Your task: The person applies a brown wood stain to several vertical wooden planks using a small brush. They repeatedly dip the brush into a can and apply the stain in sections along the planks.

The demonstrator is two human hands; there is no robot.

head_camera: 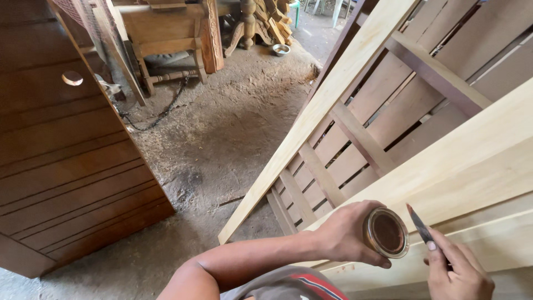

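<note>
My left hand (347, 233) grips a small round tin (386, 233) tipped on its side, its open mouth showing a reddish-brown filling. My right hand (458, 272) holds a thin flat blade (419, 223) with a dark pointed tip, raised just right of the tin's rim and not touching it. Both hands hover over a pale wooden frame (472, 161) made of light planks that slopes up to the right.
Behind the pale planks are slats and darker cross rails (433, 72). A dark brown panelled door (66, 166) with a round hole leans at the left. Dusty floor (222, 128) with a chain, carved wooden furniture (166, 39) and a metal bowl (281, 49) farther back.
</note>
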